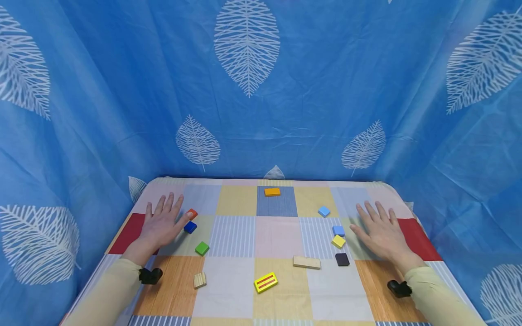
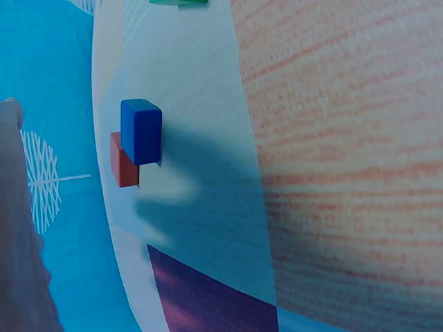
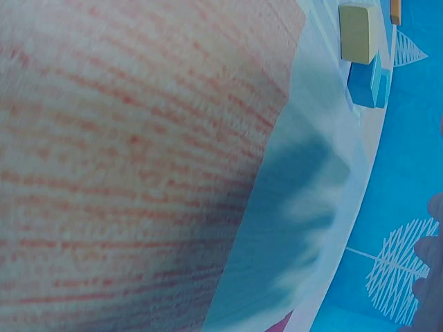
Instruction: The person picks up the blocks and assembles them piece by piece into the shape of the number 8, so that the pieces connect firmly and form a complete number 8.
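My left hand (image 1: 162, 225) is held flat over the left of the table, fingers spread and nothing in it. Its thumb overlaps a red-orange block (image 1: 193, 212) in the head view, close by a dark blue block (image 1: 190, 227); both also show in the left wrist view. A green block (image 1: 201, 248) lies nearer the body. On the right side, my right hand (image 1: 380, 232) hovers with straight, spread fingers and casts a shadow on the cloth. Left of it lie a blue block (image 1: 338, 231), a yellow block (image 1: 338, 242) and a black block (image 1: 342, 259).
Around the middle lie a long pale wooden block (image 1: 306, 262) and a yellow block with red stripes (image 1: 266, 282). A small wooden block (image 1: 200, 280) sits at front left. Farther back are an orange block (image 1: 272, 192) and a light blue block (image 1: 324, 211). Blue curtains (image 1: 310, 90) enclose the patchwork-covered table.
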A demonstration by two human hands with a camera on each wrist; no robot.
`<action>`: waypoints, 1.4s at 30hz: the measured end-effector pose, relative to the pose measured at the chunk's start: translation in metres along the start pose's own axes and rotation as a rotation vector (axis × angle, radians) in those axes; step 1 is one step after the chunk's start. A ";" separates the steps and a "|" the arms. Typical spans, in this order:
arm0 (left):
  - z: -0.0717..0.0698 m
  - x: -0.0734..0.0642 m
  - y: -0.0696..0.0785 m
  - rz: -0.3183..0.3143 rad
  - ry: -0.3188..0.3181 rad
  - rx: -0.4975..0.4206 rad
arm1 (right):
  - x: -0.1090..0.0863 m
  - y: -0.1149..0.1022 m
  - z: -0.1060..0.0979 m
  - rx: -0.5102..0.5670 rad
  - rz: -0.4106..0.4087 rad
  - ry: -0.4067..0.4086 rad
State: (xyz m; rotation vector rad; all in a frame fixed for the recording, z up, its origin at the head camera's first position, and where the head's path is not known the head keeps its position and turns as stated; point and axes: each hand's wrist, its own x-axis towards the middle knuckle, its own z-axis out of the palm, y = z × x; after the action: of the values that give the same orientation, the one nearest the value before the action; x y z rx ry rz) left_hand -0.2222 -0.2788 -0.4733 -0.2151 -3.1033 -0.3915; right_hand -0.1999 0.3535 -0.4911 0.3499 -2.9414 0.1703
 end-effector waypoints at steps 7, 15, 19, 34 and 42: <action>-0.002 -0.001 0.007 0.014 0.005 -0.009 | 0.001 -0.005 0.001 0.024 -0.013 0.000; 0.000 0.000 0.012 0.038 0.002 0.010 | 0.001 -0.010 0.004 0.058 -0.044 0.012; 0.001 0.000 0.015 0.049 0.018 0.001 | 0.002 -0.016 0.005 0.068 -0.057 0.008; 0.007 -0.005 0.024 0.091 0.040 -0.025 | 0.002 -0.027 0.009 0.070 -0.125 0.026; 0.007 -0.008 0.029 0.120 0.039 -0.040 | 0.004 -0.033 0.012 0.069 -0.131 0.000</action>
State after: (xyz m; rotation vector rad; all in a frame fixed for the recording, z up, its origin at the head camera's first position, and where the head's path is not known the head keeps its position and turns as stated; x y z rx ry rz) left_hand -0.2102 -0.2504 -0.4734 -0.3872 -3.0269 -0.4483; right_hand -0.1977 0.3187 -0.4987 0.5503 -2.9056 0.2538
